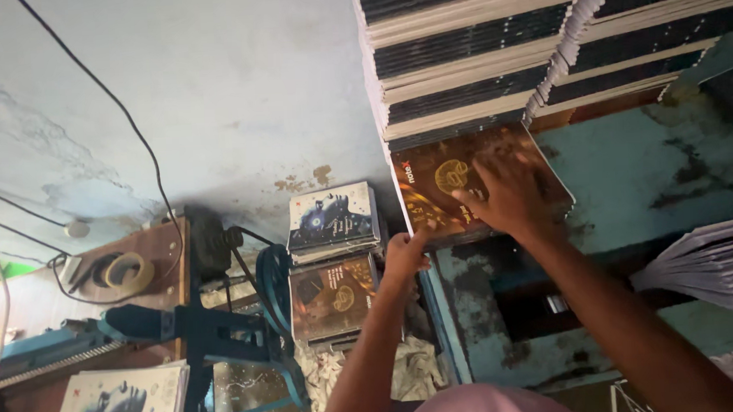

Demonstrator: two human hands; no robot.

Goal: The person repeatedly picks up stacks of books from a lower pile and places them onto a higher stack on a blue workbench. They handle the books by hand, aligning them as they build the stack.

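I took the brown notebook as my landmark; it lay on the teal table at the foot of the tall stack of notebooks, touching that stack's lowest edge.

Far to the left of the brown notebook, a roll of tape rested on a wooden board, with black cables running across the pale wall above it. Nearer, still left of the brown notebook, a dark blue metal machine frame stood, and a blue-covered notebook showed at the bottom edge.

Just left of the brown notebook sat a small pile topped by a blue-and-white notebook, and below it a second brown-covered pile.

My left hand met the brown notebook's lower left corner, its grip narrow, fingertips pinching at the cover edge. My right hand lay flat on the brown notebook's cover, fingers spread wide and pressing down, holding nothing closed.

Right of the brown notebook, loose white paper sheets fanned out by the table's edge.
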